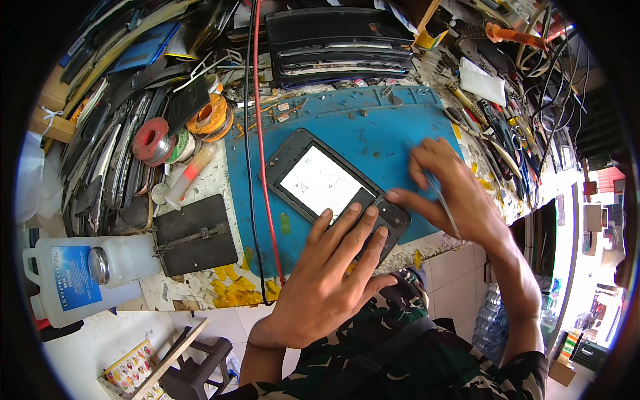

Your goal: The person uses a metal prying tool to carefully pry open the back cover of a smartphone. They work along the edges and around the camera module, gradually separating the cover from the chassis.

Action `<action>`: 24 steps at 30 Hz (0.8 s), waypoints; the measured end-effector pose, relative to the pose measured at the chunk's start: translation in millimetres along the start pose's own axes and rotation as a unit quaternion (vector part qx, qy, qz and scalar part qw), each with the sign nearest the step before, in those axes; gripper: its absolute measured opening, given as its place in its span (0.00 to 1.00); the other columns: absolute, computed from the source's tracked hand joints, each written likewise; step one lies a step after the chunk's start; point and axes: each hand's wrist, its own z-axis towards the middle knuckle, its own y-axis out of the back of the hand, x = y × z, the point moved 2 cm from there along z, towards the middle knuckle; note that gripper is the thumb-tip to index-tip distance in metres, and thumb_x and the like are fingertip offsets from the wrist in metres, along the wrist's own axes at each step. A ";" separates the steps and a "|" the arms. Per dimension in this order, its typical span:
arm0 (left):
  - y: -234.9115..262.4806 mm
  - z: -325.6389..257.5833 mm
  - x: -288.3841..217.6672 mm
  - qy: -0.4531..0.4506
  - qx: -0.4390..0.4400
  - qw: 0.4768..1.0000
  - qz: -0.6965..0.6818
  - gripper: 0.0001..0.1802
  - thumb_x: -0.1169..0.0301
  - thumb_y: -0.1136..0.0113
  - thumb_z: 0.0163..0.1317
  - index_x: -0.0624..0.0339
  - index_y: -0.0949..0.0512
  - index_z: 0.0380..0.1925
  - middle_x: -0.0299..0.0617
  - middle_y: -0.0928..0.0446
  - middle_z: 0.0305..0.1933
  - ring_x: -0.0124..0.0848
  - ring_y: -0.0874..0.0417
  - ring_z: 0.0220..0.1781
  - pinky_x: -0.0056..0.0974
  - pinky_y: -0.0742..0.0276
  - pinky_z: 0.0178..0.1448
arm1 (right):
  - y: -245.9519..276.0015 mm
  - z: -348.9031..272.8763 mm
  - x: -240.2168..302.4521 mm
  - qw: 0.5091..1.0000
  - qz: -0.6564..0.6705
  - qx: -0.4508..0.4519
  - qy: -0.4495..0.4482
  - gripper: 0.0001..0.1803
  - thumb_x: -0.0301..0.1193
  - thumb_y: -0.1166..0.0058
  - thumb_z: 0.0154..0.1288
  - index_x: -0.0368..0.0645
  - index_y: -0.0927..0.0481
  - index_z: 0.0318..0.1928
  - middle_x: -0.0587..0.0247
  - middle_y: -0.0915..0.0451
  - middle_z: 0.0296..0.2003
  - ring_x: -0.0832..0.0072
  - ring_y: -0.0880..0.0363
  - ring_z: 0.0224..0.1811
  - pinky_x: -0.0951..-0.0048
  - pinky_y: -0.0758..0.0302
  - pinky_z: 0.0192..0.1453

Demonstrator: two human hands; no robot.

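A dark-framed phone (325,185) with a bright white screen lies slantwise on a blue work mat (267,227). My left hand (330,277) rests flat over its near end, fingers stretched and spread across the lower frame and the screen's edge. At the phone's right side is my right hand (460,193), its thumb reaching to the frame. A thin pale stick-like tool (443,205) is held in this hand, running back along the palm; its exact kind is unclear. Part of the phone's near end is hidden under my left fingers.
Red and black cables (259,120) hang across the mat's left part. Solder spools (152,141), a black plate with a clamp (197,237) and a plastic jug (67,280) stand left. Stacked phones and panels (340,43) line the back; hand tools (500,137) crowd the right.
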 end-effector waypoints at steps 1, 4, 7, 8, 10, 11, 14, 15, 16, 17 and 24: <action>-0.1 -0.1 -0.4 0.001 0.003 1.000 -0.001 0.35 0.55 0.23 0.58 0.62 0.20 0.62 0.53 0.26 0.72 0.55 0.27 0.74 0.65 0.32 0.74 | 4.2 -5.0 1.0 1.000 0.005 0.018 -0.021 0.25 0.42 0.26 0.63 0.41 0.30 0.30 0.55 0.30 0.28 0.55 0.31 0.36 0.56 0.32 0.44; 0.3 0.4 -0.7 0.006 0.002 1.000 0.004 0.35 0.56 0.22 0.56 0.62 0.19 0.61 0.53 0.25 0.71 0.54 0.26 0.73 0.65 0.30 0.73 | 5.9 -5.0 1.6 0.997 0.028 0.024 -0.067 0.23 0.39 0.26 0.63 0.40 0.29 0.30 0.55 0.28 0.30 0.55 0.30 0.38 0.55 0.32 0.45; -0.1 2.7 -2.5 -0.015 0.001 1.000 0.017 0.32 0.57 0.26 0.62 0.68 0.21 0.60 0.59 0.26 0.69 0.55 0.26 0.73 0.65 0.30 0.72 | -6.2 7.0 1.9 0.999 0.016 -0.025 0.014 0.21 0.38 0.27 0.63 0.41 0.28 0.32 0.55 0.28 0.32 0.54 0.30 0.39 0.55 0.32 0.45; -0.3 3.5 -2.7 -0.018 -0.006 1.000 0.017 0.32 0.57 0.25 0.62 0.68 0.20 0.60 0.58 0.26 0.69 0.55 0.26 0.72 0.65 0.30 0.71 | -9.2 7.7 1.9 0.999 0.013 -0.027 0.026 0.20 0.38 0.27 0.63 0.41 0.28 0.32 0.55 0.28 0.32 0.53 0.29 0.40 0.56 0.31 0.46; -0.4 4.2 -2.8 -0.019 -0.014 1.000 0.019 0.32 0.57 0.25 0.62 0.68 0.20 0.59 0.58 0.25 0.68 0.55 0.25 0.72 0.64 0.29 0.71 | -7.9 3.3 -0.9 0.999 0.016 -0.025 0.020 0.20 0.37 0.28 0.63 0.41 0.28 0.32 0.55 0.29 0.32 0.53 0.30 0.39 0.56 0.32 0.46; -0.6 4.1 -2.9 -0.017 -0.017 1.000 0.019 0.32 0.57 0.25 0.62 0.67 0.20 0.59 0.58 0.25 0.68 0.55 0.25 0.72 0.64 0.29 0.71 | -6.0 -1.1 -1.9 1.000 0.020 -0.008 0.018 0.20 0.37 0.28 0.63 0.41 0.29 0.32 0.55 0.29 0.32 0.52 0.30 0.39 0.56 0.32 0.46; -1.8 2.7 -3.7 -0.004 -0.027 0.999 0.026 0.32 0.56 0.25 0.61 0.66 0.20 0.59 0.57 0.24 0.68 0.54 0.24 0.71 0.64 0.28 0.70 | 8.4 -16.7 -5.7 0.998 0.060 0.032 0.004 0.18 0.32 0.30 0.64 0.41 0.30 0.31 0.55 0.30 0.31 0.53 0.29 0.38 0.57 0.33 0.45; -2.4 2.2 -4.6 -0.002 -0.025 0.999 0.027 0.32 0.56 0.24 0.61 0.65 0.19 0.59 0.56 0.24 0.68 0.53 0.24 0.71 0.64 0.28 0.70 | 9.2 -19.5 -7.2 0.996 0.079 0.037 -0.033 0.18 0.31 0.30 0.63 0.40 0.31 0.31 0.55 0.30 0.30 0.53 0.29 0.38 0.57 0.33 0.44; -2.8 2.3 -4.8 0.004 -0.027 0.999 0.029 0.32 0.56 0.24 0.61 0.65 0.19 0.59 0.55 0.24 0.68 0.53 0.23 0.71 0.64 0.28 0.70 | 7.7 -19.7 -7.5 0.995 0.098 0.016 -0.032 0.20 0.29 0.29 0.63 0.41 0.32 0.29 0.62 0.31 0.27 0.60 0.30 0.33 0.59 0.34 0.43; -3.2 2.5 -5.1 0.009 -0.029 0.999 0.031 0.32 0.55 0.24 0.60 0.64 0.19 0.59 0.55 0.24 0.68 0.53 0.23 0.70 0.64 0.28 0.71 | 5.2 -18.8 -6.5 0.994 0.107 -0.006 -0.008 0.19 0.29 0.29 0.63 0.41 0.31 0.29 0.62 0.30 0.27 0.60 0.29 0.33 0.59 0.33 0.44; -4.2 4.9 -9.0 0.025 -0.044 0.997 0.059 0.32 0.52 0.22 0.55 0.60 0.16 0.56 0.50 0.20 0.65 0.52 0.19 0.67 0.63 0.26 0.70 | -14.1 -4.9 -3.4 0.989 0.131 -0.033 0.062 0.13 0.32 0.34 0.71 0.40 0.26 0.38 0.57 0.15 0.38 0.61 0.18 0.42 0.61 0.27 0.51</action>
